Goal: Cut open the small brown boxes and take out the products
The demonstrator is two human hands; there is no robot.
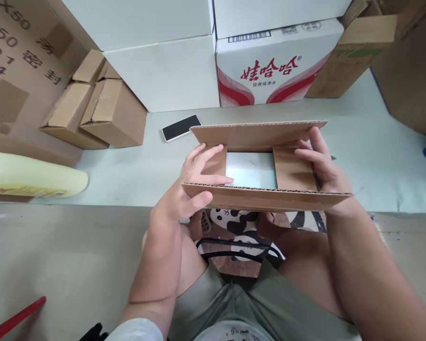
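A brown corrugated cardboard box (259, 135) stands open on the pale green table (369, 142), with its long flaps up and its short flaps folded inward. My left hand (195, 182) grips the near long flap at its left end, thumb outside, fingers resting on the left inner flap. My right hand (319, 158) lies with fingers apart on the right inner flap, pressing it down. The table shows through the gap between the two inner flaps.
A phone (181, 127) lies face up left of the box. Small brown boxes (102, 111) sit at the far left, white cartons (275, 66) stand behind. A yellowish roll (31, 175) lies at the left edge. A panda-print stool (234, 232) is below.
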